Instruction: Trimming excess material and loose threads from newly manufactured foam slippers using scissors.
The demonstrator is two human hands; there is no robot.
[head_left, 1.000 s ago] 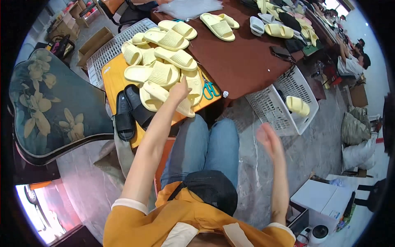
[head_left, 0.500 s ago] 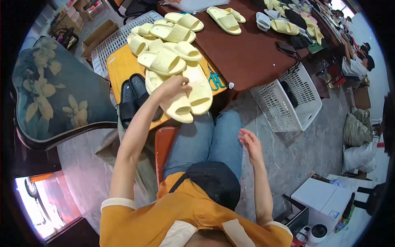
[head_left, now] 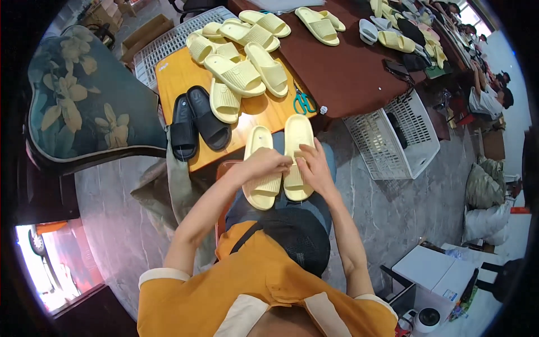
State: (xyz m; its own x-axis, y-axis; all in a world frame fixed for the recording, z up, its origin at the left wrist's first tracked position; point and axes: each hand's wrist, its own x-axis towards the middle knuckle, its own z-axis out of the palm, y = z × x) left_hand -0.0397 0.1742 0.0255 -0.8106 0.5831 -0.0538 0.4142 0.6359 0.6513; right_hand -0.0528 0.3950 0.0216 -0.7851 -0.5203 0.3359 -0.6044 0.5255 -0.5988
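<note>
A pair of pale yellow slide sandals lies side by side over my lap, toes pointing away from me. My left hand (head_left: 268,163) grips the left sandal (head_left: 260,190) across its strap. My right hand (head_left: 312,163) holds the right sandal (head_left: 295,136) at its strap, fingers touching the left hand. More yellow sandals (head_left: 236,73) are piled on the small orange table (head_left: 174,76) in front of me. A black pair of slides (head_left: 196,121) rests at that table's near left edge.
Teal scissors (head_left: 303,103) lie at the orange table's right edge. A dark brown table (head_left: 348,73) holds more sandals. A white plastic basket (head_left: 396,137) stands at the right, another white crate (head_left: 168,42) behind the table. A floral chair (head_left: 84,101) is at my left. Other people sit far right.
My left hand has pulled a yellow pair off the pile on the orange table down onto my lap. My right hand has come in from the side and taken hold of the right sandal.
</note>
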